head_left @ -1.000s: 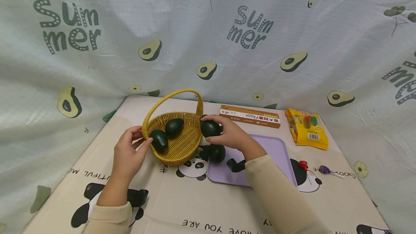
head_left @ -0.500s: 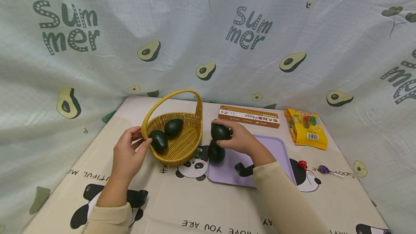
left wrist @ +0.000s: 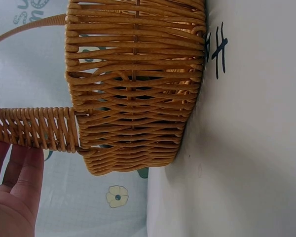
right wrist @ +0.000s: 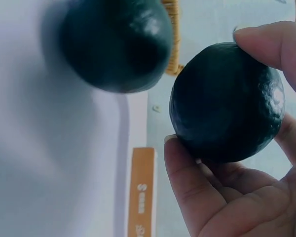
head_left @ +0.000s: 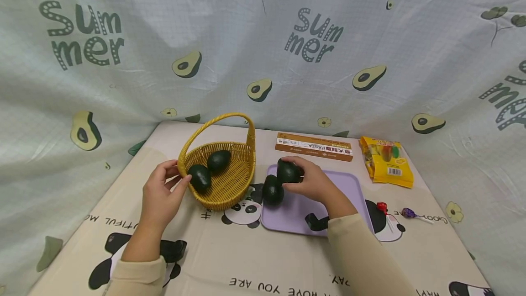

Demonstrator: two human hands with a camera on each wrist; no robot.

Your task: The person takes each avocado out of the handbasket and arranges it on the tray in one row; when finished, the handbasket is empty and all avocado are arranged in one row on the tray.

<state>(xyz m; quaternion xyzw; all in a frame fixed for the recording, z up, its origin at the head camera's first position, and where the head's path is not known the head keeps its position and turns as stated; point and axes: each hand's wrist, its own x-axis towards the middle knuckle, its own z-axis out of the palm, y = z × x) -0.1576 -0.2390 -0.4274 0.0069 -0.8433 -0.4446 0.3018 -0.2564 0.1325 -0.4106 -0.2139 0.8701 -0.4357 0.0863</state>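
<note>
A yellow wicker basket (head_left: 223, 202) stands at the left of the table, with two dark green avocados (head_left: 200, 178) inside. My left hand (head_left: 162, 195) pinches the base of its arched handle (left wrist: 44, 128) between thumb and fingers. Over the lilac tray (head_left: 300, 209), my right hand (head_left: 314, 184) holds another avocado (head_left: 287, 171), thumb on one side and fingertips on the other. Another avocado (head_left: 272, 192) lies at the tray's left end, close beside the held one. In the right wrist view the held avocado (right wrist: 227, 103) is gripped near its sides.
Behind the tray lies a long pasta box (head_left: 314, 146). A yellow snack bag (head_left: 387, 162) is at the back right. Two lollipops, one red (head_left: 382, 208) and one purple (head_left: 408, 213), lie right of the tray. A printed cloth curtain (head_left: 222, 26) hangs behind the table.
My right hand has moved right and slightly down with its avocado, from beside the basket's rim to over the tray. My left hand and the basket have stayed put.
</note>
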